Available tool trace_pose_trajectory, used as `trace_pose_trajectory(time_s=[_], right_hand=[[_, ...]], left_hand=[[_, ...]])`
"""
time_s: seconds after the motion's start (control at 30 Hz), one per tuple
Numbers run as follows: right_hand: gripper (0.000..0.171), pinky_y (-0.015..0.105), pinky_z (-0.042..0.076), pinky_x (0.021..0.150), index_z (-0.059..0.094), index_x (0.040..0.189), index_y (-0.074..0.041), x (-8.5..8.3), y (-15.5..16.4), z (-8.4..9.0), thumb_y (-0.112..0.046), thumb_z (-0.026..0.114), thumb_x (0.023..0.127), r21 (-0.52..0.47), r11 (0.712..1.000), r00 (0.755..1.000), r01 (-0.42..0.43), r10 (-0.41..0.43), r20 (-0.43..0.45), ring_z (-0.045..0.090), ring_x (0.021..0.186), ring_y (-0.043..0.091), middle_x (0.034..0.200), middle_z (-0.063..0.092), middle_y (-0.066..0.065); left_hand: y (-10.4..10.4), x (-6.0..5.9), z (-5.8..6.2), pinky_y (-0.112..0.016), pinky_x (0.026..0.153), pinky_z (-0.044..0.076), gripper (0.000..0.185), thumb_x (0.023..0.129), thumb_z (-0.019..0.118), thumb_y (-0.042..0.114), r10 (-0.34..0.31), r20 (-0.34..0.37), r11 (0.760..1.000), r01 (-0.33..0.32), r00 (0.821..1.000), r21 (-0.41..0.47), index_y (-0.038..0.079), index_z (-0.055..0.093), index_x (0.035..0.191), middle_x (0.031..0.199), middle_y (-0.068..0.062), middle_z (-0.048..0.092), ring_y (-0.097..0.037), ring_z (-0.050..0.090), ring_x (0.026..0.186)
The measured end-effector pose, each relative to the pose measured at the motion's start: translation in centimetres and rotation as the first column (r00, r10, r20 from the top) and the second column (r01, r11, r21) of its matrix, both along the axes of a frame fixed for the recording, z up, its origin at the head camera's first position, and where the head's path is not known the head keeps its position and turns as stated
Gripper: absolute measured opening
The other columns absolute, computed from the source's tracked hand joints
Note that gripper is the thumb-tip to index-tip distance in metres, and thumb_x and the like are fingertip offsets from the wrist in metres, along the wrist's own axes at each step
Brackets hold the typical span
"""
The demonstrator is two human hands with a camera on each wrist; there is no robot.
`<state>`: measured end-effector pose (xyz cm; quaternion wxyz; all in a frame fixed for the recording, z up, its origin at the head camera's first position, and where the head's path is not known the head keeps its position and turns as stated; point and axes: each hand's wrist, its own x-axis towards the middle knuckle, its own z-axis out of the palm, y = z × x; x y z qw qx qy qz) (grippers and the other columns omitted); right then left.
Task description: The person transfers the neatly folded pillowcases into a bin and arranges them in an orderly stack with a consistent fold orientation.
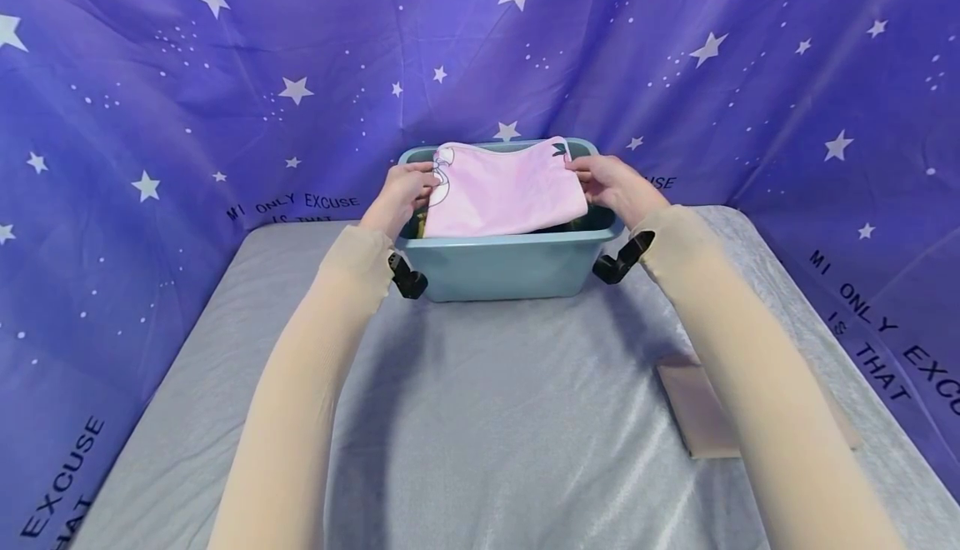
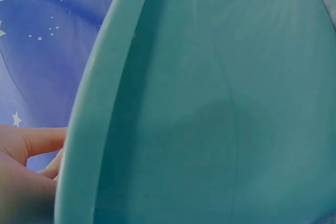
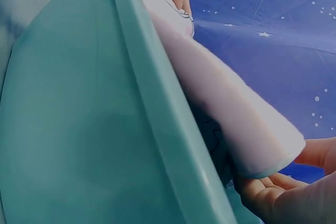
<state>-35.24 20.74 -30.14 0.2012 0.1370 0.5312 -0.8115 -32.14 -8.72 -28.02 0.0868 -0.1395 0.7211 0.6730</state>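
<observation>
Pink folded cloth [image 1: 501, 187] sits over a teal tub [image 1: 510, 262] at the far end of the table; the left hand [image 1: 405, 192] and right hand [image 1: 611, 183] pinch its ends. It looks soft, light and floppy, best held by both edges. The backdrop [image 1: 150, 117] reads "MI ONLY EXCUSE IS THAT".

you're at a staged recording booth rather than a lived-in room, star-printed purple backdrop cloth [image 1: 187, 100] hung from 9 to 3 o'clock, grey sheet-covered table [image 1: 487, 417] below you, teal plastic tub [image 1: 510, 267] at 12 o'clock
</observation>
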Motion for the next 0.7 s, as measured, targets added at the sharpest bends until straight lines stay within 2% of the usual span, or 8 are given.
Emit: trace_pose_trajectory(time_s=[0.07,0.17,0.23,0.3,0.37,0.47,0.53,0.7], right_hand=[[0.004,0.032,0.049,0.062,0.058,0.079,-0.001,1.1,-0.6,0.7,0.001,0.058,0.082,0.037,0.999,1.000,0.006,-0.005,-0.009,0.059,0.064,0.018,0.067,0.061,0.008],[0.017,0.029,0.048,0.056,0.058,0.073,-0.003,3.6,-1.7,2.5,-0.001,0.048,0.088,0.101,0.995,1.000,0.005,-0.004,-0.009,0.057,0.057,0.016,0.060,0.059,0.005],[0.015,0.028,0.047,0.055,0.058,0.079,-0.003,4.7,-2.2,3.3,-0.003,0.046,0.089,0.141,0.990,1.000,-0.003,0.007,-0.028,0.056,0.055,0.014,0.059,0.058,0.004],[0.017,0.027,0.047,0.062,0.058,0.100,-0.004,5.2,-2.5,3.6,-0.005,0.045,0.090,0.194,0.981,0.999,-0.012,0.021,-0.046,0.057,0.066,0.014,0.074,0.061,0.005],[0.032,0.028,0.047,0.076,0.049,0.122,-0.008,5.6,-2.7,3.8,-0.008,0.044,0.091,0.256,0.967,0.998,0.009,0.008,-0.066,0.058,0.086,0.017,0.100,0.061,0.009],[0.047,0.031,0.037,0.095,0.030,0.138,-0.011,5.6,-2.7,3.8,-0.010,0.041,0.092,0.299,0.954,0.997,0.036,-0.014,-0.076,0.044,0.116,0.021,0.134,0.040,0.011],[0.046,0.033,0.033,0.099,0.030,0.138,-0.011,5.7,-2.6,3.9,-0.010,0.040,0.093,0.292,0.955,0.996,0.055,-0.034,-0.078,0.037,0.123,0.023,0.139,0.033,0.013],[0.043,0.034,0.037,0.096,0.036,0.135,-0.009,6.3,-2.7,4.3,-0.009,0.042,0.092,0.280,0.958,0.995,0.067,-0.045,-0.085,0.045,0.113,0.023,0.135,0.037,0.014]], left_hand=[[0.0,0.0,-0.1,-0.021,0.066,0.043,0.042,0.085,0.053,0.000,-0.004,-0.003,1.000,0.004,1.000,-0.012,0.011,0.051,0.125,0.105,-0.004,0.056,-0.009,0.050,0.068],[-0.1,0.0,-0.2,-0.021,0.066,0.044,0.042,0.084,0.054,0.000,-0.006,-0.006,1.000,0.006,1.000,-0.024,0.011,0.051,0.125,0.105,-0.004,0.055,-0.009,0.049,0.069],[-0.1,0.1,-0.2,-0.022,0.069,0.045,0.041,0.084,0.054,0.000,-0.002,-0.009,1.000,0.002,1.000,-0.019,0.010,0.051,0.124,0.107,-0.005,0.055,-0.011,0.051,0.072],[-0.2,0.2,-0.1,-0.024,0.073,0.047,0.041,0.084,0.053,0.000,0.003,-0.013,1.000,-0.004,1.000,-0.017,0.009,0.051,0.124,0.111,-0.007,0.055,-0.013,0.053,0.076],[-0.4,0.4,0.0,-0.027,0.079,0.047,0.040,0.085,0.052,0.000,0.011,-0.027,1.000,-0.011,1.000,-0.008,0.008,0.051,0.124,0.115,-0.009,0.054,-0.015,0.055,0.080],[-0.5,0.7,0.2,-0.032,0.086,0.045,0.039,0.084,0.052,0.000,0.011,-0.058,1.000,-0.011,0.998,0.014,0.006,0.050,0.123,0.118,-0.011,0.052,-0.019,0.055,0.086],[-0.6,0.9,0.3,-0.034,0.088,0.044,0.039,0.083,0.052,-0.001,0.007,-0.075,0.999,-0.004,0.997,0.036,0.005,0.051,0.122,0.118,-0.012,0.052,-0.020,0.054,0.087],[-0.4,1.4,0.4,-0.034,0.087,0.044,0.038,0.083,0.054,-0.001,-0.020,-0.083,0.999,0.024,0.996,0.047,0.006,0.052,0.120,0.117,-0.012,0.054,-0.022,0.054,0.092]])
